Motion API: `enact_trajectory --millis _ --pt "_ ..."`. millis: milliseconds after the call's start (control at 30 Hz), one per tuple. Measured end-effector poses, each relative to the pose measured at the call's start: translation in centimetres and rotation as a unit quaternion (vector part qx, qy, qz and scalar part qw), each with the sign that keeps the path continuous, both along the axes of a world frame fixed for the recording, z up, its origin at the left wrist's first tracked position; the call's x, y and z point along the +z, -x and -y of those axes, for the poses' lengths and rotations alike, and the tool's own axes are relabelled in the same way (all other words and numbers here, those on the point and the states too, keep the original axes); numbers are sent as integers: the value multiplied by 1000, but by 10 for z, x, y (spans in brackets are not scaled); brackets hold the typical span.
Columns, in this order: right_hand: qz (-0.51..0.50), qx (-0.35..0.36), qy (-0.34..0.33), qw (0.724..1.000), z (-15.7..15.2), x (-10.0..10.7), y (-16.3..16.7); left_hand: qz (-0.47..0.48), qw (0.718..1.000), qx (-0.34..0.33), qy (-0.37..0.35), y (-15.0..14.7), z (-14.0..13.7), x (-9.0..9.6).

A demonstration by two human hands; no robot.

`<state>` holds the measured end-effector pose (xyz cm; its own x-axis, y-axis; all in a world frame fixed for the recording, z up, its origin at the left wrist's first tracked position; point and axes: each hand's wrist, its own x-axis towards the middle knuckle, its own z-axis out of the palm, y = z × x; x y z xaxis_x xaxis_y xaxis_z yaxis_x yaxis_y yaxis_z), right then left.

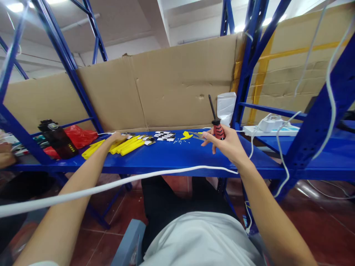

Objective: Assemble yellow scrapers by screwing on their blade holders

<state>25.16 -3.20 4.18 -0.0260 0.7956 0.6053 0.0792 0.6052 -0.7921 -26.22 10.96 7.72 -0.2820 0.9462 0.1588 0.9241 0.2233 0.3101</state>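
Observation:
My right hand (226, 142) is closed round the red and black handle of a screwdriver (218, 129), whose dark shaft points up and slightly left. My left hand (118, 137) reaches to the far side of a row of yellow tube-like pieces (130, 146) with dark and white ends. Its fingers are hidden, so I cannot see whether it grips one. Between my hands lie black-and-white pieces (164, 136) in a small group, a yellow piece (186, 135) and scattered tiny white bits (180, 141). Clear, thin pieces (197, 135) lie just left of my right hand.
The blue shelf table (166, 159) has cardboard (177, 85) behind it. A black bottle (59, 142) and a red plastic bag (80, 136) stand left; a power strip (285, 130) sits right. A white cable (138, 181) crosses in front. Another person's hand (7, 155) shows far left.

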Motion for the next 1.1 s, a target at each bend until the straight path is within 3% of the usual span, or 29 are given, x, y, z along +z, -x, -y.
enact_trajectory --millis 200,333,400,467,567,667,767,867,967,1100 --pt "16 7 9 1000 -7 -4 3 -57 998 -20 -19 13 -1 -9" --pt "151 27 2 988 -47 15 26 -68 997 -42 -6 24 6 -16" --pt "266 -1 -18 964 -79 32 48 -71 996 -53 6 28 8 -18" --pt "408 -12 -17 913 -112 48 76 -74 995 -64 13 31 8 -19" --pt "474 -12 31 880 -155 55 120 -72 994 -83 1 32 11 -20" --pt "508 -37 76 857 -186 45 157 -65 992 -100 -31 31 18 -19" --pt "516 -60 96 849 -206 31 182 -67 989 -98 -82 29 29 -16" --pt "515 -71 110 847 -218 20 197 -49 978 -73 -192 24 40 -13" --pt "511 -77 125 847 -225 13 205 -26 949 -66 -307 12 50 -13" --pt "500 -88 135 851 -230 8 208 12 901 -105 -422 -14 61 -16"
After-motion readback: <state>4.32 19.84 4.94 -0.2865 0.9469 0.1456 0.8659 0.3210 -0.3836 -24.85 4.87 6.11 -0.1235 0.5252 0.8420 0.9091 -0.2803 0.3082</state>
